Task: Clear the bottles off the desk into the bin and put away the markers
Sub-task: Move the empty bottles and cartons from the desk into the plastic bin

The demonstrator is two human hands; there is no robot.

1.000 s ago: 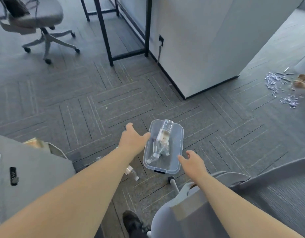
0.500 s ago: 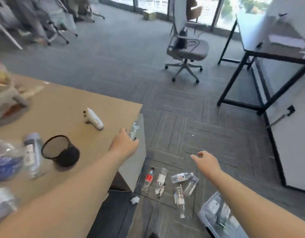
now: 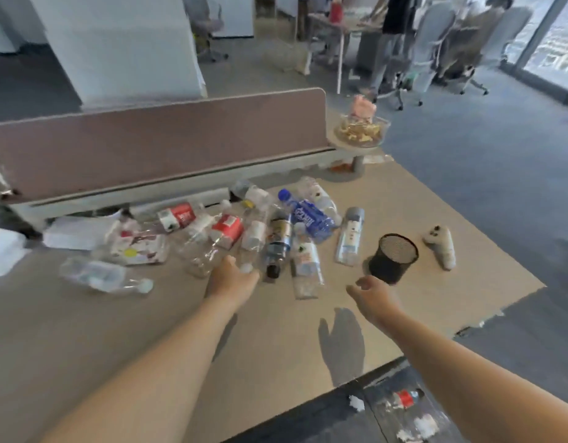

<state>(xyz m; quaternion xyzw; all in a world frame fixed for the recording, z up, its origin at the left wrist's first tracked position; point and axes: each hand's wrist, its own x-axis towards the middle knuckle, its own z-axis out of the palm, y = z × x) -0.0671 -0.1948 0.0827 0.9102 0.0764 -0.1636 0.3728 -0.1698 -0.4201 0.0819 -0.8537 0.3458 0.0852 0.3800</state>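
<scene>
Several empty plastic bottles lie in a heap on the tan desk: a blue one, a red-labelled one, a dark one and clear ones. Another clear bottle lies apart at the left. My left hand reaches into the heap, its fingertips at the cap end of a clear bottle; no grip shows. My right hand hovers over the desk with loosely curled fingers, holding nothing, just short of a black mesh pen cup. No markers or bin are in view.
A white controller lies right of the cup. A brown divider panel backs the desk, with a snack bowl at its right end. Papers and packets sit at the left. Bottles lie on the floor below the desk edge.
My view has swung up from the floor and the clear bin to the desk top. Both hands have moved over the desk, the left one up to the bottle heap.
</scene>
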